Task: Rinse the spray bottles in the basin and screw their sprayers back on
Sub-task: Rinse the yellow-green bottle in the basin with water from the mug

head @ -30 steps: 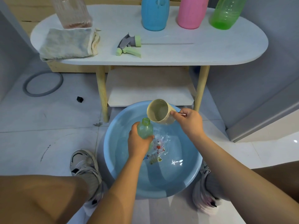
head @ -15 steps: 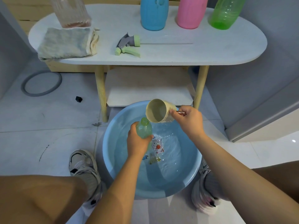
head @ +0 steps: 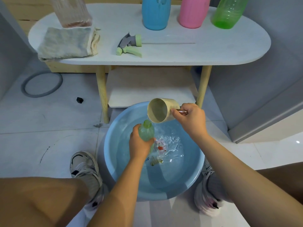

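left hand (head: 139,144) gripping green bottle (head: 146,132) over basin (head: 114,161) | right hand (head: 191,119) grasping cup (head: 159,110) handle, tipping it just above bottle mouth

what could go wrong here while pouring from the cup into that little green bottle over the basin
1. The green bottle has a narrow neck while the tilted cup has a wide mouth, so much of the water may miss and splash into the basin or past its rim.
2. The left hand grips a wet bottle, which might slip.
3. Splashes may wet the shoes flanking the basin and the tiled floor.
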`<state>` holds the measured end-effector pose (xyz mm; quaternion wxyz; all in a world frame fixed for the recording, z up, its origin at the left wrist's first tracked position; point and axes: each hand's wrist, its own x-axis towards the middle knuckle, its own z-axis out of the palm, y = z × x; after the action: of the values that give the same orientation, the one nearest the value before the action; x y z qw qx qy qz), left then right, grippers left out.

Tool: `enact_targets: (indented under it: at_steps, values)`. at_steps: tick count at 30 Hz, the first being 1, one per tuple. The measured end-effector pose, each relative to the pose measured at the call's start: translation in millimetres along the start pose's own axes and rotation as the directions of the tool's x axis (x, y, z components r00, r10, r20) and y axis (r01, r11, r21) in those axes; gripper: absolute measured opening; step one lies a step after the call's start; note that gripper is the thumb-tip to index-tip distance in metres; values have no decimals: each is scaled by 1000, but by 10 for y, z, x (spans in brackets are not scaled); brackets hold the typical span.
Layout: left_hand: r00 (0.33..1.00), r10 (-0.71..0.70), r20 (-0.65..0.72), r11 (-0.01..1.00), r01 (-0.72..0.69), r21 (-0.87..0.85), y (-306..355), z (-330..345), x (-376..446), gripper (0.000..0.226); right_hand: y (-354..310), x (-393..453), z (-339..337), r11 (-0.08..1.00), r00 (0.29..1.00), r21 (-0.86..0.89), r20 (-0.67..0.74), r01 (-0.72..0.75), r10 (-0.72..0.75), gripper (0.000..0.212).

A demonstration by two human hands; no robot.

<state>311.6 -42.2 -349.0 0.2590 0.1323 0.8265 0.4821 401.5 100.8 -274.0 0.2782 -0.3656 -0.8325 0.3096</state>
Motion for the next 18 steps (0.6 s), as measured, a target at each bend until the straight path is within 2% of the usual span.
enact_targets:
  at_steps: [9, 18]
  values:
    - [1000, 17, -5, 1000, -17, -4, 3, 12, -2, 66, -22, -2, 9, 998, 999, -39, -4, 44, -44, 53]
    - [1000, 12, -8, 1000, -12, 8, 25, -2, -4, 68, -22, -7, 29, 993, 994, -71, -42, 94, -97, 41]
